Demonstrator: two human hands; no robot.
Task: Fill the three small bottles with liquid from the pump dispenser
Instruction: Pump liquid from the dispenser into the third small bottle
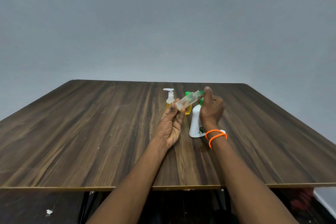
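The left hand (171, 125) is holding a small clear bottle (186, 103) tilted above the table (91, 132), its base pinched between the fingertips and its neck pointing up and to the right. The right hand (211, 109) is gripping the bottle's neck end, thumb raised and fingers curled around what looks like a green cap (201, 92), though the view is too small to tell whether the cap is being twisted on or off. The clear bottle is looking nearly empty.

Just below the right hand, a white pump dispenser (196, 123) is standing upright on the table, its green top mostly hidden by the fingers. Behind the clear bottle, a small pump bottle (170, 98) with yellow liquid is standing to the dispenser's far left, and a second yellow bottle with a green cap (188, 111) is showing partly between them. An orange wristband (215, 135) is sitting on the right wrist, close beside the dispenser's base.

The risks from here: the tilted bottle is held only at its tips, so a hard twist could be slipping it free, and the right forearm is hovering close enough to knock the dispenser over. A loose cap could also drop and roll across the table.
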